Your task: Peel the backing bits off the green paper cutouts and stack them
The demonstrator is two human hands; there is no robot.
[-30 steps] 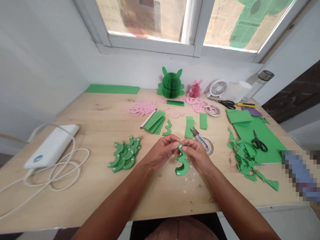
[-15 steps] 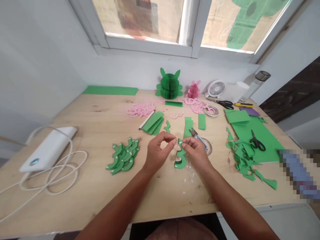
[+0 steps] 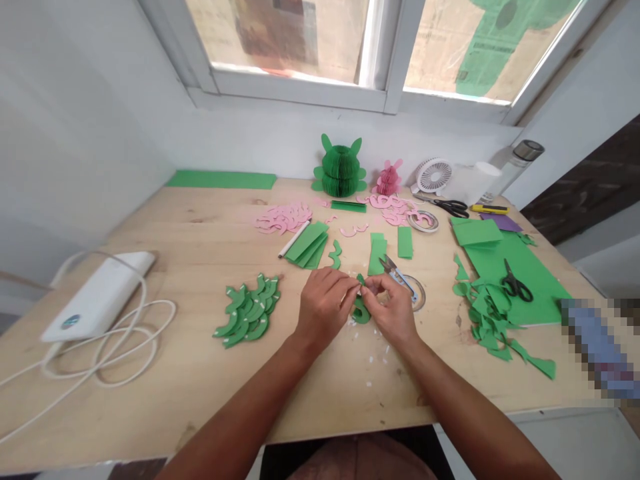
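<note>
A wavy green paper cutout (image 3: 361,312) lies in front of me between my hands, its top end pinched at the fingertips. My left hand (image 3: 325,301) is closed, its fingers pressed together at the cutout's upper left edge. From the other side my right hand (image 3: 393,308) grips the same end with thumb and fingers. Fingers hide much of the cutout's upper half. Small white scraps (image 3: 371,359) are scattered on the wood below it. Left of my hands sits a pile of curved green cutouts (image 3: 247,313) with white tape bits on them.
Blue-handled snips (image 3: 400,275) lie across a tape roll (image 3: 419,293) beside my right hand. Green scraps (image 3: 487,317) and black scissors (image 3: 515,283) are at right. Pink cutouts (image 3: 284,218) and a green honeycomb paper figure (image 3: 341,171) stand farther back. A white device (image 3: 97,297) with a cable is left.
My left hand has turned over and moved right, its fingers now meeting my right fingertips at the cutout's top. The cutout is more covered by my hands.
</note>
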